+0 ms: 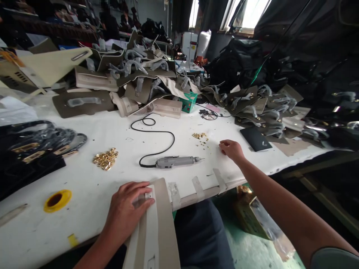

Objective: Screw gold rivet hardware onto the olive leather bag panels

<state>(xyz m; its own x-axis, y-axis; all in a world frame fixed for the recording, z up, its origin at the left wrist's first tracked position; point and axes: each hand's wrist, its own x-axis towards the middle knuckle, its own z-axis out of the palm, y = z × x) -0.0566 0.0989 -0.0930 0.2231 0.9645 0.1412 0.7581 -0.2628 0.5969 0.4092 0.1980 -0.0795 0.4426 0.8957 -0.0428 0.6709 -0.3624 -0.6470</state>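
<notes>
My left hand [130, 203] grips the upper end of a beige bag panel [164, 224], its thumb and fingers around a small slot with a fitting. The panel slants over the table's front edge towards my lap. My right hand [232, 149] is over the table with its fingers curled together; what they hold, if anything, is hidden. Just left of it lie small gold screws or rivets [199, 136], some scattered. Between the hands rests a grey electric screwdriver [178, 161], its bit pointing right and its black cord running back. A heap of gold metal fittings [106, 159] lies farther left.
Panels with plastic-wrapped handles [146, 82] are piled along the back around a green power box [188, 102]. A black notebook [255, 139] lies at right, a yellow tape roll [57, 201] and black straps [36, 149] at left. A carton [258, 216] stands below the table.
</notes>
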